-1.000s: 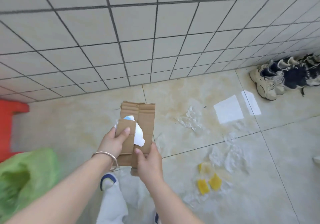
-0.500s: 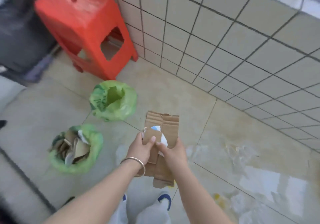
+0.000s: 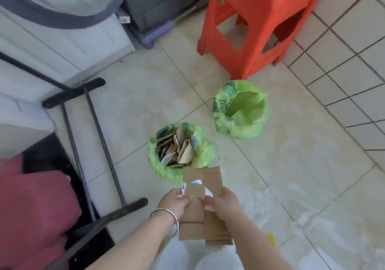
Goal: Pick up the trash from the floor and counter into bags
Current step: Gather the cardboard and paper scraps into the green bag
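Both hands hold a stack of flattened brown cardboard pieces [image 3: 200, 213] with a bit of white and blue paper tucked between them. My left hand [image 3: 174, 203], a silver bangle on its wrist, pinches the left edge. My right hand [image 3: 225, 202] grips the right edge. The cardboard hangs just in front of a green bag [image 3: 205, 152] stuffed with cardboard scraps, which stands on the floor. A second green bag [image 3: 241, 123], open and holding little, stands to its right near the tiled wall.
An orange plastic stool [image 3: 260, 19] stands behind the bags. A black metal rack frame [image 3: 100, 132] and a white appliance [image 3: 62, 40] are at the left, pink cloth [image 3: 31, 211] at lower left. Clear plastic wrap [image 3: 270, 207] and a yellow scrap [image 3: 270, 238] lie at lower right.
My view has swung left and down, bringing both green bags and the stool nearer. The hands have carried the cardboard up to the fuller bag; the grip is unchanged.
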A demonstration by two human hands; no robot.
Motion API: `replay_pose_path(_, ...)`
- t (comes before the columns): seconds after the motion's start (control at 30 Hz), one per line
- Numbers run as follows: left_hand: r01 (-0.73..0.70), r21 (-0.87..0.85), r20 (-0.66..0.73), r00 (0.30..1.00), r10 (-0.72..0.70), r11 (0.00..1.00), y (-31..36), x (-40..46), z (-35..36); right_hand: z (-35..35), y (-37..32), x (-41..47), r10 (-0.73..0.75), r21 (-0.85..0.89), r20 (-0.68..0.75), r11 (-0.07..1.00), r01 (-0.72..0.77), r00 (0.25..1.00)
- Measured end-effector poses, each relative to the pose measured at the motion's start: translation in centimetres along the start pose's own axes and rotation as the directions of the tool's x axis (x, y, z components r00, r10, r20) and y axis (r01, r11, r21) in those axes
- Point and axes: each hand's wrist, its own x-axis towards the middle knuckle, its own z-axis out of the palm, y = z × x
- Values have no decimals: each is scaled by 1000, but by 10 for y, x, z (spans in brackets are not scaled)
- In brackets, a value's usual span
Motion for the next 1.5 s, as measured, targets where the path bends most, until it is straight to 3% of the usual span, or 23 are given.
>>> replay_pose_path(0.27, 162, -113, -40, 985, -167, 980, -23, 105, -46, 69, -25, 112, 219, -162, 173, 968, -192, 960)
replay_pose_path(0.5, 288, -378, 21, 953, -303, 880, -18, 187, -52, 92, -35, 187, 361, -166, 162, 927, -335, 918)
replay_pose_path(0.63, 346, -400, 99, 937, -335, 849, -13, 213, -58, 103, -40, 214, 418, -73, 167, 908, -412, 893)
replay_pose_path(0.83, 349, -385, 97, 936, -339, 854, -5, 255, -64, 119, -57, 254, 427, -192, 143, 897, -398, 893)
replay_pose_path(0.97, 366, -427, 119, 929, -350, 827, 2, 256, -65, 119, -68, 263, 423, -175, 189, 902, -394, 886)
replay_pose_path(1.1, 421, -323, 184, 907, -380, 848, 2, 233, -74, 122, -61, 256, 335, -223, 170, 929, -295, 927)
replay_pose_path(1.27, 326, -424, 12, 935, -355, 845, 0, 214, -68, 118, -62, 229, 317, -19, 166, 948, -318, 934)
replay_pose_path(1.4, 222, -217, -93, 965, -246, 951, -8, 232, -60, 115, -66, 213, 355, -119, 168, 933, -339, 920)
replay_pose_path(1.5, 177, 120, -201, 968, -151, 977, -5, 253, -54, 124, -66, 219, 375, -149, 170, 924, -352, 911)
